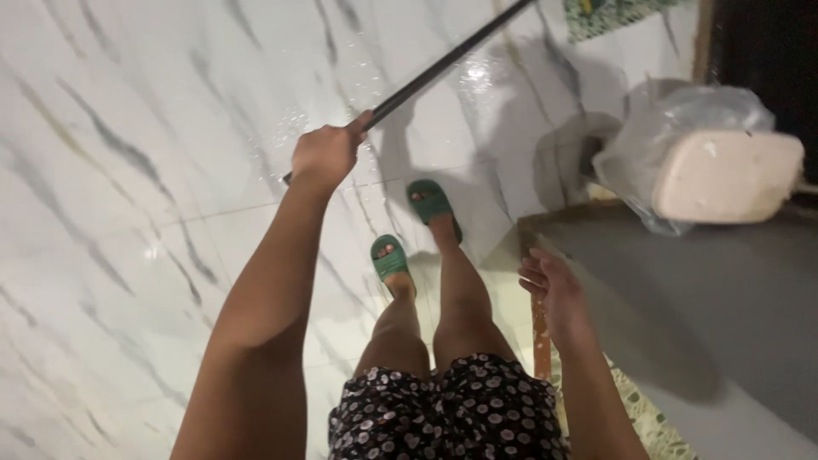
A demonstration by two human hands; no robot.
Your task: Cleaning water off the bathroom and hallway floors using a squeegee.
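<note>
Around a dark pole the fingers of the left hand are wrapped tight, the pole slanting up and away over the wet floor of white marble-look tile. Lower right, the right hand hangs loose with fingers spread, holding nothing, just beside the edge of a grey counter. Green slippers stand on the tile between the two arms. A pale block in a clear plastic bag rests further right.

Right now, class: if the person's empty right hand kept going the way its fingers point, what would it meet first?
The right hand, open, points up-left toward the green rubber slipper; probably only the wet white marble-patterned floor lies first, though depth is unclear.
</note>
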